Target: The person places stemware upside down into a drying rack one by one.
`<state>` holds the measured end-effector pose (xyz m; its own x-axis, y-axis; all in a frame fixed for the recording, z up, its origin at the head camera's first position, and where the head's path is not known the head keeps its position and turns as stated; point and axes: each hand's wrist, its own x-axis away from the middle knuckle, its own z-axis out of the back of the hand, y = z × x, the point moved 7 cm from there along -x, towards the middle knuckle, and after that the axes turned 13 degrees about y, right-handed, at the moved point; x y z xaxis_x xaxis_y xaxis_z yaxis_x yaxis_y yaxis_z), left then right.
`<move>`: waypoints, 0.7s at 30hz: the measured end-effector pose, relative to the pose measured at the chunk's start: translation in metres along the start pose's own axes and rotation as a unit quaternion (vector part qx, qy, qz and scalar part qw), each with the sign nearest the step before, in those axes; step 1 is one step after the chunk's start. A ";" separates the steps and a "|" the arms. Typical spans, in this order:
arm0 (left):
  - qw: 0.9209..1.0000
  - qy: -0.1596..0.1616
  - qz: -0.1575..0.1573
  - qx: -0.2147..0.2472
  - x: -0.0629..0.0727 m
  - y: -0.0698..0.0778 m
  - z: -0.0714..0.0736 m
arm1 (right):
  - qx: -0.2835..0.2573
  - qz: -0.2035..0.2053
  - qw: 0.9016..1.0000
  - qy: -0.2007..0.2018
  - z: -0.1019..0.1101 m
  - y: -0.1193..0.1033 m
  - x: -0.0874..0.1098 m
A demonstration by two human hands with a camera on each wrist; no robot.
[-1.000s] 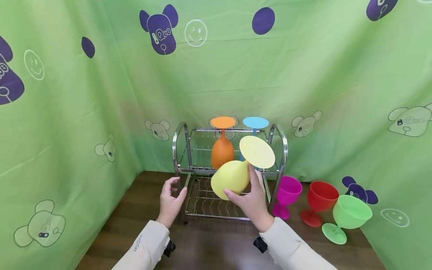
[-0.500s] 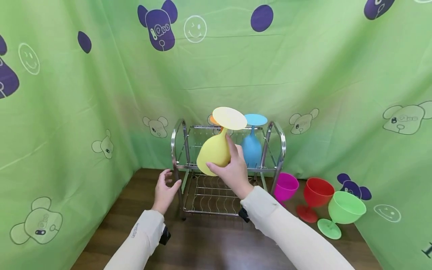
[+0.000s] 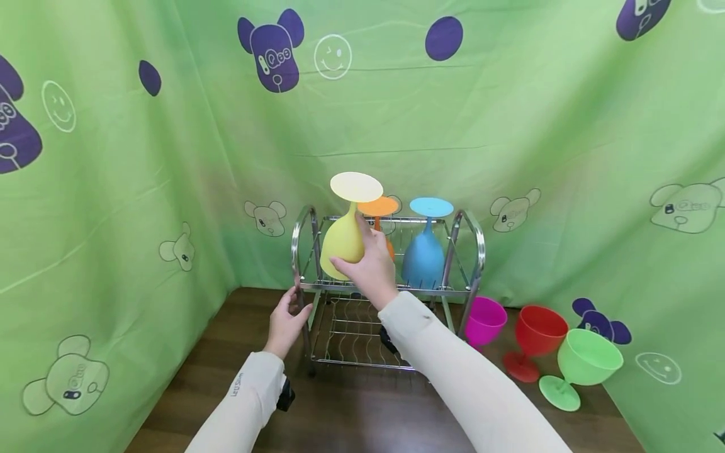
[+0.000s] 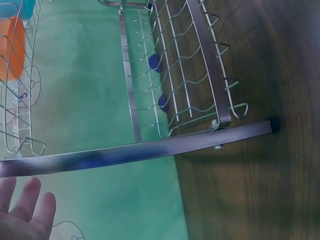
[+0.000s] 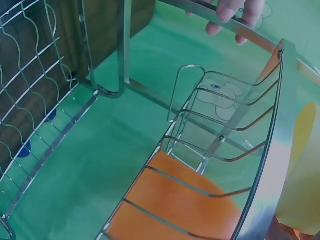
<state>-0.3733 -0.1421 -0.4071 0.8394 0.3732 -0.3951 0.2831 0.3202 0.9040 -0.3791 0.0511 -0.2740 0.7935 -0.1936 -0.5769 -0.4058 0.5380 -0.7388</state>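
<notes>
My right hand (image 3: 370, 264) holds a yellow plastic goblet (image 3: 342, 242) upside down, its round foot on top, over the left part of the rack's upper tier. The thumb lies on the bowl and a finger reaches up to the stem; the right wrist view catches part of the goblet (image 5: 305, 180) at its right edge. By the left front post of the metal dish rack (image 3: 391, 290) is my left hand (image 3: 286, 324), its fingers relaxed and slightly bent, fingertips right at the post. In the left wrist view, its fingers (image 4: 44, 212) show beside the post.
An orange goblet (image 3: 378, 206) and a blue goblet (image 3: 423, 258) stand inverted on the upper tier. To the rack's right, a magenta goblet (image 3: 485, 319), a red goblet (image 3: 540, 330) and a light green goblet (image 3: 589, 357) stand upright. Green patterned cloth (image 3: 362, 113) encloses the area.
My right hand has carried the yellow goblet left and up, turning it from tilted to nearly upright upside down. The blue goblet has come into view. My left hand has come closer to the post.
</notes>
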 end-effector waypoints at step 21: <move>0.999 0.042 -0.019 -0.021 -0.004 0.003 0.003 | 0.070 -0.005 0.997 -0.027 -0.042 0.009 -0.010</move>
<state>-0.3744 -0.1455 -0.4024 0.7868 0.4308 -0.4420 0.2926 0.3702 0.8816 -0.4098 0.0239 -0.2892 0.8221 -0.1581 -0.5469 -0.3329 0.6457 -0.6872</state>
